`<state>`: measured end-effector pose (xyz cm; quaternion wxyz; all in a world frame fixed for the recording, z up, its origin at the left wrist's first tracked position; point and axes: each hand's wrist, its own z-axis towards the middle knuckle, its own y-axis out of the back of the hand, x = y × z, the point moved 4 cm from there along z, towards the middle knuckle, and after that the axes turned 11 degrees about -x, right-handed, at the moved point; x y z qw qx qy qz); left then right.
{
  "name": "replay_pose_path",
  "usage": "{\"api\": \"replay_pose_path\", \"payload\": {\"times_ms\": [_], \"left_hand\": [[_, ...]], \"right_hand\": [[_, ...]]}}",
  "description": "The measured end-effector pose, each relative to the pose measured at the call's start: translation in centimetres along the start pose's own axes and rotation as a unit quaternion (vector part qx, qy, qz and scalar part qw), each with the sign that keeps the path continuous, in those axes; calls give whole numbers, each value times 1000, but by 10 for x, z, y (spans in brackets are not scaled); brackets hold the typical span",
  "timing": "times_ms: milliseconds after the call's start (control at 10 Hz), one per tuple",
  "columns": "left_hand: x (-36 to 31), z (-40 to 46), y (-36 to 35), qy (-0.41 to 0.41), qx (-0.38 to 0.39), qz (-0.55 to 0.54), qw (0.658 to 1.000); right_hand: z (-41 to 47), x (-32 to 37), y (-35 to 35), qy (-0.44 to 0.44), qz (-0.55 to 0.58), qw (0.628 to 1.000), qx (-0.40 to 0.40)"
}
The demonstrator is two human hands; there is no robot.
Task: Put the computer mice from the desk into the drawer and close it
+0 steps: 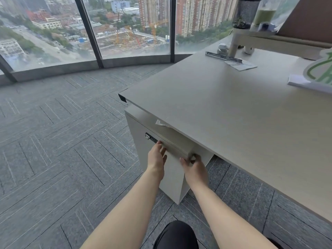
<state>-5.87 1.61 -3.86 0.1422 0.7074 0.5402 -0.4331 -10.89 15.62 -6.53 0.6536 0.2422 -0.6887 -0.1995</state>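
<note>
Left hand (157,155) flat, right hand (195,168) curled

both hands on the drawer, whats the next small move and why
Probably push the drawer fully in: it stands slightly out from the cabinet, the left hand presses its front, the right hand grips its corner, and no mouse shows on the near desk.

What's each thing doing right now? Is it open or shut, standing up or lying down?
drawer: sticks out a little from the cabinet, not quite shut; inside hidden.
left hand: fingers straight, touching the drawer front.
right hand: fingers curled round the drawer's corner.
bottle: standing upright.
mesh cup: standing upright.
</note>
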Motion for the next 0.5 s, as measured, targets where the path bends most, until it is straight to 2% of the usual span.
{"api": "replay_pose_path", "payload": {"times_ms": [200, 300, 400, 500], "left_hand": [[-3, 1, -5, -4, 10, 0, 1000], [-6, -4, -2, -20, 25, 32, 999], [-11, -8, 3, -58, 31, 114, 991], [-4, -17, 27, -118, 18, 216, 969]], "right_hand": [[7, 3, 5, 2, -29, 999, 14], [5, 7, 12, 16, -77, 995, 54], [-5, 13, 24, 25, -123, 986, 106], [-26, 35, 33, 83, -129, 978, 142]]}}
